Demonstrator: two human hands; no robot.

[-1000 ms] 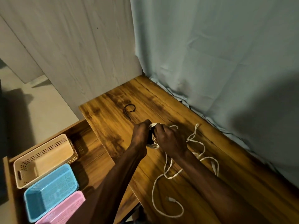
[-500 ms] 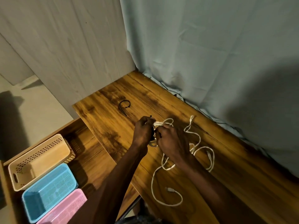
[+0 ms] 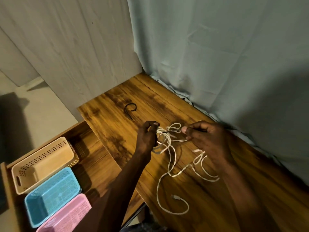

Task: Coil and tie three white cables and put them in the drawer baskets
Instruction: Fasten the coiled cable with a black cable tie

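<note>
A small coil of white cable [image 3: 164, 139] hangs between my hands above the wooden desk [image 3: 200, 190]. My left hand [image 3: 147, 136] pinches the coil at its left side. My right hand [image 3: 205, 136] pinches the end of a thin black tie [image 3: 168, 131] that stretches across the coil to the left hand. More loose white cable [image 3: 173, 174] trails over the desk below, ending in a plug [image 3: 175, 197]. Another black tie [image 3: 130, 111] lies curled on the desk farther back. In the open drawer [image 3: 93, 158] at left stand a beige basket [image 3: 43, 164], a blue basket [image 3: 51, 195] and a pink basket [image 3: 66, 216].
A pale wooden panel [image 3: 75, 47] rises behind the desk on the left, and a grey-blue curtain [image 3: 217, 56] hangs along its back and right side. The floor [image 3: 33, 118] shows beyond the drawer at left.
My hands were close together on the coil. My right hand has now drawn away to the right, pulling the black tie taut across the coil. The left hand stays put.
</note>
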